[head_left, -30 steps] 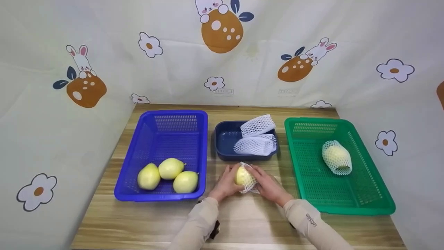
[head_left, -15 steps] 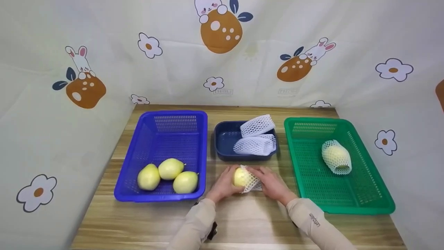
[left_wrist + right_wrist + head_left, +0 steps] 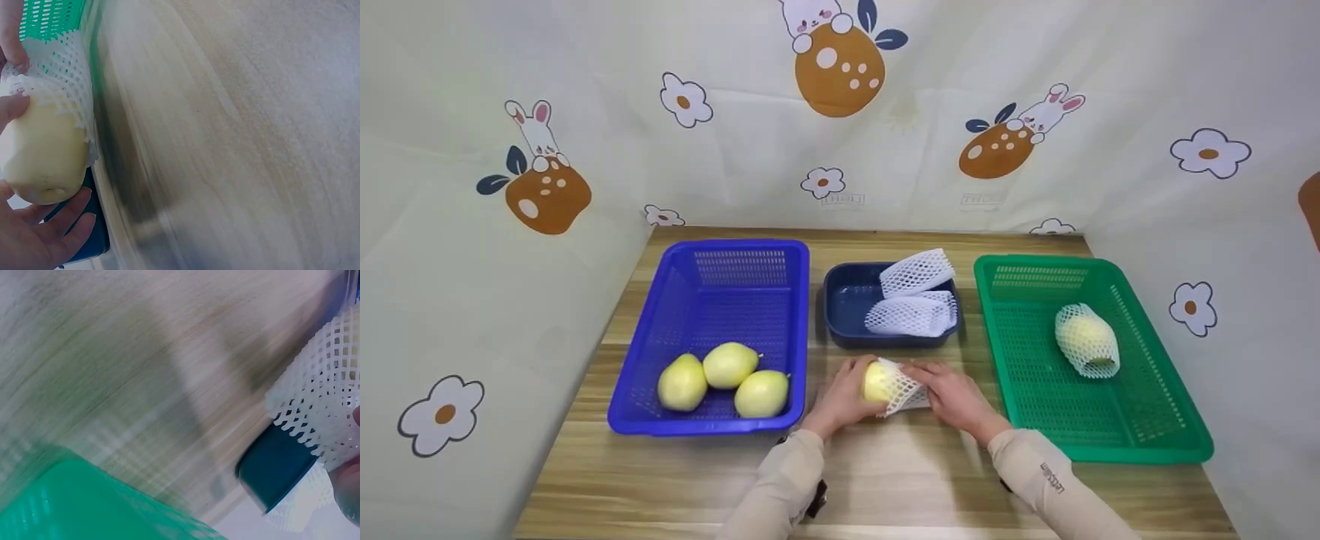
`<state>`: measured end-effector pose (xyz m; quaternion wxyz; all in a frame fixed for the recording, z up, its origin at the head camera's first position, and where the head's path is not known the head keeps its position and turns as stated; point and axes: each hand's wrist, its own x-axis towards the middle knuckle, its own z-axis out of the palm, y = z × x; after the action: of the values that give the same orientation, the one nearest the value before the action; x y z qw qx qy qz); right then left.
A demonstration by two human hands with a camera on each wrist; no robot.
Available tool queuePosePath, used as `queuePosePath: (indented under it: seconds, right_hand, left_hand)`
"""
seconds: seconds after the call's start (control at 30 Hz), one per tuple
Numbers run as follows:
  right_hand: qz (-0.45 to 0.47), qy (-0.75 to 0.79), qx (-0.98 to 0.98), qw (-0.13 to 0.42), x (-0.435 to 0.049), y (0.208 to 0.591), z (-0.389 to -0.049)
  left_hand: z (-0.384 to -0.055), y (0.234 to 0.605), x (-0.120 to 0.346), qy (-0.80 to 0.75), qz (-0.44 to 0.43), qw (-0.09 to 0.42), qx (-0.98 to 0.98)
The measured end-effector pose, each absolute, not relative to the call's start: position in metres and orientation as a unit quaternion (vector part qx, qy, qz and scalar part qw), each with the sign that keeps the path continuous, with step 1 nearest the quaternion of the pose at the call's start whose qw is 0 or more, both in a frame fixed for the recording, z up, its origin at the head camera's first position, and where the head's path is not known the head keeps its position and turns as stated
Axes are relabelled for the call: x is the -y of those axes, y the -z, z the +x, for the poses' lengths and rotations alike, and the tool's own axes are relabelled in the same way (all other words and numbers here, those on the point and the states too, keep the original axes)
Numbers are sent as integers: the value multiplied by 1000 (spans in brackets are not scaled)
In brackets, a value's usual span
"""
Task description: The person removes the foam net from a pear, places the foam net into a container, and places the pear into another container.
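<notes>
Between the two hands, a pale yellow-green pear [image 3: 876, 381] lies partly inside a white foam net sleeve [image 3: 911, 396]. My left hand [image 3: 844, 397] holds the pear's bare end, fingers and thumb around it; the left wrist view shows that uncovered end of the pear [image 3: 45, 152] beside the left fingers [image 3: 67, 219]. On the other side, my right hand [image 3: 958, 399] pinches the net sleeve, whose loose end stretches past the fruit. In the right wrist view the foam net sleeve [image 3: 315, 382] hangs over the right fingertips [image 3: 347, 489], and the pear is mostly cut off.
At left stands a blue basket [image 3: 804, 315] with three bare pears [image 3: 731, 365]. Behind the hands is a dark blue tub [image 3: 847, 300] with several foam net sleeves [image 3: 915, 274]. A green basket [image 3: 1110, 427] at right contains one net-wrapped pear [image 3: 1087, 341]. All stand on a wooden table [image 3: 900, 480].
My right hand has shifted slightly right, drawing the net sleeve out longer to that side. The left hand and pear have moved a little to the left.
</notes>
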<state>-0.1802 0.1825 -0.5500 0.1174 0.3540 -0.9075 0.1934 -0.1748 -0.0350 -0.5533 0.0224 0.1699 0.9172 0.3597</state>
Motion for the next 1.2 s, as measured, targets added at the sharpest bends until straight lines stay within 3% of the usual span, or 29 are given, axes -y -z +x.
queuePosePath:
  seconds: [0.13, 0.67, 1.2]
  right_hand:
    - [331, -193, 915, 124, -186, 542, -179]
    - [289, -214, 900, 249, -202, 494, -187]
    - [267, -212, 899, 276, -207, 453, -199]
  left_hand:
    - [-174, 549, 36, -344, 164, 25, -924]
    - [-164, 516, 45, -314, 150, 7, -938]
    - [-166, 472, 78, -298, 128, -49, -945]
